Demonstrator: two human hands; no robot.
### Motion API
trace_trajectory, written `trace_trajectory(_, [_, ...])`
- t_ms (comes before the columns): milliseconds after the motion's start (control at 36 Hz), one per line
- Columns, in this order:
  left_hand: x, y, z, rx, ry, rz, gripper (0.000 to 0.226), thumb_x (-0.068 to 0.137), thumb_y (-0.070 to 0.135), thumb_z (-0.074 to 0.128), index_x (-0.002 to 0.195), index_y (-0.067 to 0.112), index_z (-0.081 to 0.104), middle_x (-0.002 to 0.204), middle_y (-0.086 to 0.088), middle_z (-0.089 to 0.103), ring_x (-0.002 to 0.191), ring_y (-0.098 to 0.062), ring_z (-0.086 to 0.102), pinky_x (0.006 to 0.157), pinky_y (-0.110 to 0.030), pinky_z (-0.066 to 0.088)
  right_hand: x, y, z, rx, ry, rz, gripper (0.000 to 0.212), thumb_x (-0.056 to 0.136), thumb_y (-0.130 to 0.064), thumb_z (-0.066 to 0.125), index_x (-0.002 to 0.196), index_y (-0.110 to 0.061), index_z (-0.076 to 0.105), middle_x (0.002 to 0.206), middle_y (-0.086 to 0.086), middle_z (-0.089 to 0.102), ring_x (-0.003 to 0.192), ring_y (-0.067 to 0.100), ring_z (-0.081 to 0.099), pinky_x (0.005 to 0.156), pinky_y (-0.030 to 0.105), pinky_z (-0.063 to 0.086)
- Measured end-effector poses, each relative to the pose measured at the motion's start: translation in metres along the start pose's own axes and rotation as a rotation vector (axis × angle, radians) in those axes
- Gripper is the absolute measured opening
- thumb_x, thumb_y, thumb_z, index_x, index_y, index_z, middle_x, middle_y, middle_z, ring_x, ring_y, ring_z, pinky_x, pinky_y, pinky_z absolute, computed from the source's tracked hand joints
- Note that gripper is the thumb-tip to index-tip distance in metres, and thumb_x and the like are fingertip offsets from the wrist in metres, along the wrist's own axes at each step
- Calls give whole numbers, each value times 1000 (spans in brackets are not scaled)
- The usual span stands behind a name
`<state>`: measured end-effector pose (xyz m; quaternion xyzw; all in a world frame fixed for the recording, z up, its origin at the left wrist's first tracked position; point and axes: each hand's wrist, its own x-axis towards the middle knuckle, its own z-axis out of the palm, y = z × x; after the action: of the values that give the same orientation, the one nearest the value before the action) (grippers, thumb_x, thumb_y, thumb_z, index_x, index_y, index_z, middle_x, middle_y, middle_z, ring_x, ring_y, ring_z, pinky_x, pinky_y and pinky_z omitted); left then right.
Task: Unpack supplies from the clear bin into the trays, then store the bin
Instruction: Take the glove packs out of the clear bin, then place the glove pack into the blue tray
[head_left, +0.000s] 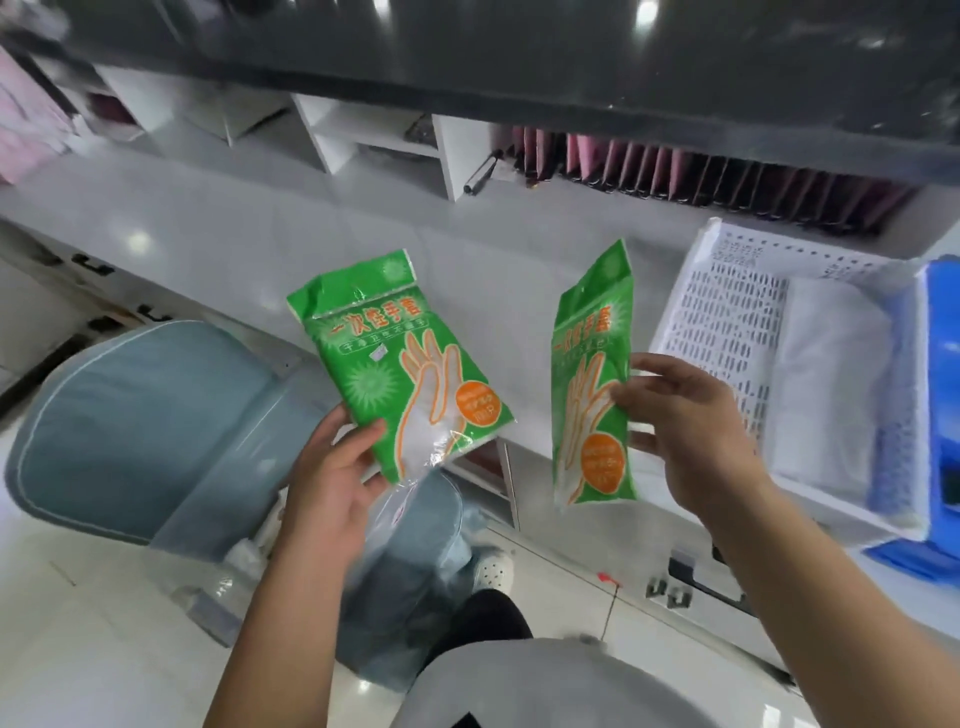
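My left hand (332, 478) grips the bottom corner of a green pack of disposable gloves (395, 358), held flat and facing me. My right hand (680, 421) pinches the edge of a second green glove pack (592, 384), held upright above the counter edge. The clear bin (249, 525) sits low on a blue-grey padded seat (140, 426) below my left arm, partly hidden by it. A white perforated tray (727, 322) stands on the counter to the right of my right hand, with folded white material (826, 384) inside.
A blue tray (940, 415) lies under and beside the white tray at the right edge. A white counter (260, 228) runs across the view, with white cubby shelves (374, 140) and a row of pink and dark folders (701, 171) behind it. Drawer handles (696, 577) sit below.
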<state>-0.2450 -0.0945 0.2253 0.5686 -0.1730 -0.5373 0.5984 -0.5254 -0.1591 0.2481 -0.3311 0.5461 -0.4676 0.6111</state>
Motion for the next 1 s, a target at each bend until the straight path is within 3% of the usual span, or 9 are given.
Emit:
trace_trajectory(111, [1, 8, 4, -2, -23, -14, 28, 85, 2, 60, 106, 19, 65, 92, -3, 75, 73, -14, 71, 75, -35, 52, 20, -11, 14, -38, -43, 29, 29, 85, 8, 65, 109, -6, 67, 89, 15, 69, 64, 17, 71, 47, 25, 54])
trace_trajectory(222, [5, 19, -2, -54, -22, -6, 28, 85, 3, 59, 107, 18, 65, 91, -2, 76, 70, -12, 72, 58, -25, 58, 53, -19, 40, -66, -112, 51, 28, 86, 7, 62, 111, -3, 66, 96, 22, 70, 77, 28, 70, 66, 41, 60])
trace_trajectory(361, [23, 35, -11, -95, 3, 19, 30, 91, 2, 53, 112, 19, 66, 95, -2, 77, 77, -14, 73, 60, -27, 60, 103, -13, 63, -111, -157, 136, 30, 84, 8, 64, 113, -2, 64, 81, 11, 71, 62, 20, 69, 52, 31, 57])
trace_trajectory(528, [51, 34, -10, -42, -34, -23, 33, 85, 1, 56, 114, 16, 64, 91, -2, 77, 71, -13, 72, 56, -26, 58, 145, 17, 57, -337, -12, 273, 39, 84, -7, 71, 122, -11, 60, 93, 16, 60, 80, 26, 57, 75, 44, 52])
trace_trajectory(611, [67, 23, -6, 2, -47, -90, 50, 74, 6, 63, 124, 13, 61, 98, -5, 76, 76, -15, 72, 63, -27, 58, 144, 19, 61, -351, -33, 255, 26, 88, -13, 69, 114, -12, 64, 98, 15, 65, 86, 28, 61, 76, 42, 53])
trace_trajectory(722, [91, 7, 7, 20, -102, -176, 44, 76, 5, 63, 119, 13, 65, 110, -9, 73, 86, -20, 71, 76, -35, 54, 137, 12, 76, -364, -183, 250, 24, 91, -22, 68, 115, -16, 66, 109, 12, 72, 96, 34, 70, 80, 46, 60])
trace_trajectory(861, [117, -5, 33, -6, -197, -259, 36, 75, 5, 66, 108, 17, 68, 92, -3, 77, 74, -15, 70, 69, -33, 51, 147, 3, 96, -376, -272, 207, 40, 83, 1, 71, 121, -12, 65, 115, 17, 69, 86, 28, 68, 66, 30, 59])
trace_trajectory(944, [134, -13, 40, 72, -200, -281, 30, 82, 0, 67, 108, 15, 70, 92, -8, 77, 74, -19, 71, 65, -33, 55, 164, 7, 100, -503, -168, 134, 51, 76, 11, 72, 116, -20, 67, 118, 17, 65, 85, 33, 71, 75, 42, 62])
trace_trajectory(1000, [143, -20, 43, 217, -176, -286, 27, 86, -3, 65, 109, 11, 67, 92, -12, 75, 71, -22, 71, 66, -37, 60, 171, 15, 99, -641, -130, 138, 55, 76, 12, 72, 118, -22, 67, 115, 11, 65, 84, 31, 70, 74, 40, 62])
